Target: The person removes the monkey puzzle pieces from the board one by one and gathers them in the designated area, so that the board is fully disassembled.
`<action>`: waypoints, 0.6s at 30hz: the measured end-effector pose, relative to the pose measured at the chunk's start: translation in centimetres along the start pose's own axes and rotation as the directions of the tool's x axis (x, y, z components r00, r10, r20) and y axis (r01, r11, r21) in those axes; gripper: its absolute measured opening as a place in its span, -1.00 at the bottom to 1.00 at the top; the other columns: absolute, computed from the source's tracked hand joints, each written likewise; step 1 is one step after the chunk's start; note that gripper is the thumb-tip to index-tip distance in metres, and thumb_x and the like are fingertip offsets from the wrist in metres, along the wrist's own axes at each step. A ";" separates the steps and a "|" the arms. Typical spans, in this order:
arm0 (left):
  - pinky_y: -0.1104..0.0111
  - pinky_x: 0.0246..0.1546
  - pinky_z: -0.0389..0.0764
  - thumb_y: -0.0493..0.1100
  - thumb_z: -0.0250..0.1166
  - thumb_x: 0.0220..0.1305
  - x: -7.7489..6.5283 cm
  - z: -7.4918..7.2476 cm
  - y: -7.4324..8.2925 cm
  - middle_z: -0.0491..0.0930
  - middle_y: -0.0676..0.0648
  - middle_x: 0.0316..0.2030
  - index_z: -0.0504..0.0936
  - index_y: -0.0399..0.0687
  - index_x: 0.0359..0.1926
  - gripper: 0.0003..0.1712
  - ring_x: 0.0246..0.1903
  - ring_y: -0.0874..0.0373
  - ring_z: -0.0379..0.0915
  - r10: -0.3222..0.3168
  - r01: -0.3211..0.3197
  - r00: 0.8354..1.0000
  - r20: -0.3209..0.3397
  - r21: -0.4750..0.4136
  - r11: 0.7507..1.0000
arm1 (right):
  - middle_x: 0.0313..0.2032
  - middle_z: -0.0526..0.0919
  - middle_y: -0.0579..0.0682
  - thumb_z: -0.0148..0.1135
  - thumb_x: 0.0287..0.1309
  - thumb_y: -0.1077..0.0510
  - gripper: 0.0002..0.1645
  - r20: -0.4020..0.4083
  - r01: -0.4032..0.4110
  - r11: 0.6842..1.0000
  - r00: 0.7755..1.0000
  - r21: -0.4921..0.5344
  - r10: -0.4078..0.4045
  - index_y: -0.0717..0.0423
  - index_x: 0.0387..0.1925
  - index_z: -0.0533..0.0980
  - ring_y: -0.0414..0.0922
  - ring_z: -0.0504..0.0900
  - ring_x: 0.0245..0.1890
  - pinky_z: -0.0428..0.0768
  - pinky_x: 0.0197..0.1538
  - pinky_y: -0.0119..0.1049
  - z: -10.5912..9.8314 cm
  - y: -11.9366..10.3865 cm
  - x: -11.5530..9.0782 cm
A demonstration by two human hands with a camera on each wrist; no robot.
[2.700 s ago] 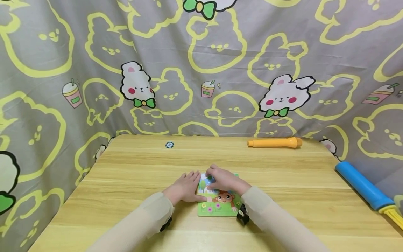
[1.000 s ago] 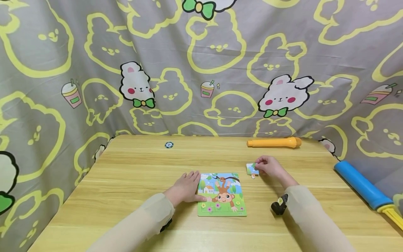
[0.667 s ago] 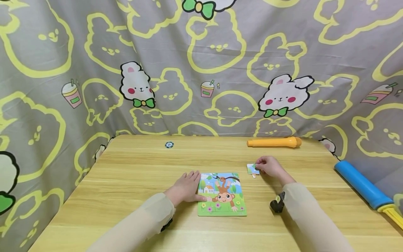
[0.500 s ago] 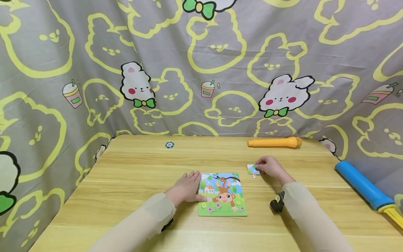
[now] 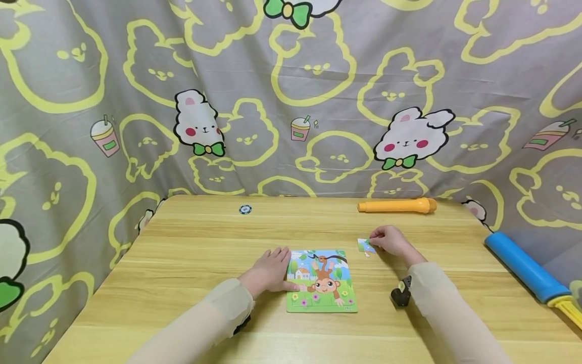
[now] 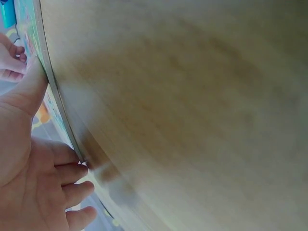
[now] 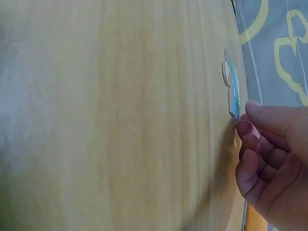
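Observation:
A square jigsaw puzzle [image 5: 324,298] with a monkey, a house and flowers lies in the middle of the wooden table. My left hand [image 5: 268,272] rests at its left edge, fingers spread flat and thumb over the board. To the right of the puzzle, my right hand [image 5: 392,241] pinches the edge of a blue and green puzzle piece [image 5: 364,245] between thumb and fingertip. In the right wrist view, the puzzle piece [image 7: 233,89] shows edge-on, low over the table, with a rounded tab sticking out beside it. The other fingers curl under the hand.
A yellow toy microphone [image 5: 397,206] lies at the table's back right. The round patterned chip [image 5: 245,209] is at the back left. Along the right edge lies a blue tube [image 5: 525,268] with a yellow end. A patterned curtain [image 5: 254,91] hangs behind and at the sides.
My right hand has moved off the puzzle to the right, where it now pinches a piece. Over the last second that piece has tilted slightly. The left hand stays put.

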State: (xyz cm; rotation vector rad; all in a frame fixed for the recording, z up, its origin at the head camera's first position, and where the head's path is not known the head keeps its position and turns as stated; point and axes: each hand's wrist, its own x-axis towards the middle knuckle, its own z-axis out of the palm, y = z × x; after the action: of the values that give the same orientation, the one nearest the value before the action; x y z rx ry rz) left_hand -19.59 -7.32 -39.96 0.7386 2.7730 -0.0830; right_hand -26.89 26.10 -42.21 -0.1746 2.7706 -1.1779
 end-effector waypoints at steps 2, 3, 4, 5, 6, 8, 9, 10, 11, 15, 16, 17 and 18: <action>0.11 0.28 0.02 0.40 0.09 0.10 0.0 0.0 0.0 0.04 -0.16 0.36 0.08 -0.25 0.38 0.06 0.33 -0.03 -0.08 -0.002 0.002 1.000 0.003 0.000 1.000 | -0.46 0.53 0.04 0.13 0.20 0.29 -0.83 -0.005 0.005 1.000 1.000 -0.005 -0.005 0.38 -0.27 0.52 -0.13 0.45 -0.49 0.47 -0.43 -0.30 0.0 -0.2 0.0; 0.11 0.29 0.02 0.40 0.09 0.10 -0.1 0.0 0.0 0.04 -0.16 0.36 0.07 -0.25 0.38 0.06 0.33 -0.03 -0.08 -0.003 0.003 1.000 0.004 -0.001 1.000 | -0.44 0.54 0.05 0.13 0.20 0.28 -0.81 -0.008 0.011 1.000 1.000 -0.012 -0.011 0.39 -0.26 0.52 -0.12 0.46 -0.47 0.47 -0.41 -0.29 0.0 -0.4 0.0; 0.11 0.29 0.02 0.40 0.09 0.10 -0.1 -0.1 0.0 0.04 -0.16 0.36 0.08 -0.25 0.38 0.06 0.33 -0.03 -0.08 -0.004 0.004 1.000 0.005 0.000 1.000 | -0.43 0.54 0.05 0.13 0.20 0.27 -0.80 -0.013 0.023 0.999 1.000 -0.024 -0.023 0.39 -0.23 0.52 -0.12 0.46 -0.45 0.48 -0.38 -0.30 -0.1 -0.6 -0.1; 0.11 0.29 0.02 0.40 0.09 0.09 -0.1 -0.1 0.0 0.04 -0.16 0.36 0.08 -0.24 0.38 0.06 0.33 -0.03 -0.08 -0.005 0.005 1.000 0.006 -0.002 1.000 | -0.41 0.55 0.05 0.13 0.21 0.26 -0.78 -0.016 0.038 0.999 0.999 -0.039 -0.038 0.39 -0.21 0.52 -0.12 0.46 -0.43 0.47 -0.38 -0.29 -0.1 -0.9 -0.1; 0.11 0.29 0.02 0.40 0.09 0.09 -0.1 -0.1 0.0 0.04 -0.16 0.36 0.07 -0.24 0.38 0.06 0.33 -0.03 -0.08 -0.007 0.007 1.000 0.008 -0.002 1.000 | -0.40 0.55 0.05 0.13 0.20 0.25 -0.76 -0.023 0.051 0.998 0.998 -0.047 -0.053 0.39 -0.19 0.52 -0.11 0.46 -0.42 0.47 -0.37 -0.29 -0.1 -1.2 -0.1; 0.11 0.29 0.02 0.40 0.09 0.09 -0.1 -0.1 0.0 0.04 -0.16 0.36 0.07 -0.24 0.38 0.06 0.33 -0.03 -0.08 -0.009 0.009 1.000 0.009 -0.001 1.000 | -0.39 0.55 0.04 0.15 0.20 0.23 -0.74 -0.035 0.085 0.994 0.996 -0.074 -0.087 0.37 -0.17 0.53 -0.10 0.45 -0.40 0.46 -0.37 -0.28 0.0 -2.1 -0.2; 0.12 0.29 0.02 0.40 0.09 0.09 -0.1 -0.1 0.0 0.04 -0.16 0.36 0.08 -0.24 0.38 0.06 0.33 -0.03 -0.08 -0.009 0.009 1.000 0.008 0.001 1.000 | -0.39 0.55 0.03 0.15 0.19 0.24 -0.74 -0.035 0.110 0.991 0.993 -0.083 -0.113 0.38 -0.16 0.53 -0.09 0.45 -0.40 0.46 -0.37 -0.28 0.1 -2.6 -0.2; 0.11 0.28 0.02 0.40 0.09 0.09 -0.1 0.0 0.0 0.05 -0.16 0.36 0.08 -0.24 0.37 0.06 0.33 -0.03 -0.07 -0.010 0.010 1.000 0.007 0.004 1.000 | -0.40 0.54 0.02 0.15 0.19 0.23 -0.74 -0.036 0.129 0.988 0.991 -0.089 -0.133 0.37 -0.15 0.53 -0.09 0.45 -0.41 0.45 -0.38 -0.28 0.3 -3.1 -0.3; 0.11 0.28 0.02 0.41 0.09 0.09 -0.1 0.0 0.0 0.04 -0.16 0.36 0.08 -0.24 0.38 0.06 0.33 -0.03 -0.07 -0.010 0.010 1.000 0.007 0.006 1.000 | -0.41 0.54 0.01 0.16 0.18 0.23 -0.74 -0.034 0.146 0.986 0.988 -0.086 -0.149 0.36 -0.15 0.53 -0.09 0.45 -0.41 0.45 -0.40 -0.28 0.5 -3.6 -0.3; 0.12 0.28 0.02 0.41 0.09 0.09 0.0 0.0 0.0 0.05 -0.16 0.36 0.08 -0.24 0.37 0.06 0.33 -0.03 -0.07 -0.008 0.008 1.000 0.006 0.013 1.000 | -0.42 0.53 -0.01 0.19 0.16 0.26 -0.74 -0.003 0.215 0.975 0.977 -0.050 -0.215 0.37 -0.15 0.52 -0.10 0.46 -0.42 0.47 -0.42 -0.29 2.0 -5.5 -0.6; 0.12 0.28 0.02 0.41 0.09 0.09 0.0 0.0 0.0 0.05 -0.16 0.36 0.08 -0.24 0.37 0.06 0.33 -0.03 -0.07 -0.008 0.008 1.000 0.006 0.012 1.000 | -0.42 0.52 -0.02 0.20 0.14 0.26 -0.74 0.011 0.229 0.973 0.973 -0.039 -0.229 0.37 -0.15 0.52 -0.11 0.46 -0.44 0.47 -0.43 -0.30 2.4 -5.9 -0.7; 0.12 0.29 0.02 0.41 0.09 0.09 0.0 -0.1 0.0 0.05 -0.16 0.36 0.08 -0.24 0.37 0.06 0.33 -0.03 -0.07 -0.008 0.008 1.000 0.007 0.012 1.000 | -0.42 0.52 -0.03 0.22 0.13 0.26 -0.73 0.028 0.247 0.968 0.969 -0.034 -0.247 0.36 -0.15 0.52 -0.12 0.45 -0.44 0.48 -0.43 -0.30 2.8 -6.2 -0.8; 0.12 0.29 0.02 0.41 0.09 0.09 0.0 -0.1 0.0 0.05 -0.16 0.36 0.08 -0.24 0.37 0.06 0.33 -0.03 -0.07 -0.007 0.007 1.000 0.008 0.012 1.000 | -0.42 0.52 -0.03 0.23 0.12 0.26 -0.73 0.050 0.268 0.963 0.963 -0.028 -0.266 0.35 -0.15 0.52 -0.12 0.45 -0.45 0.48 -0.44 -0.30 3.3 -6.6 -1.0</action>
State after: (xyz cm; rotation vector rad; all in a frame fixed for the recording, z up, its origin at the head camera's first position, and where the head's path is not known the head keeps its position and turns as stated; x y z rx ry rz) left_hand -19.58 -7.29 -39.90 0.7305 2.7701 -0.1038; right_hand -25.02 19.38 -39.68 -0.5879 2.7930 -1.1637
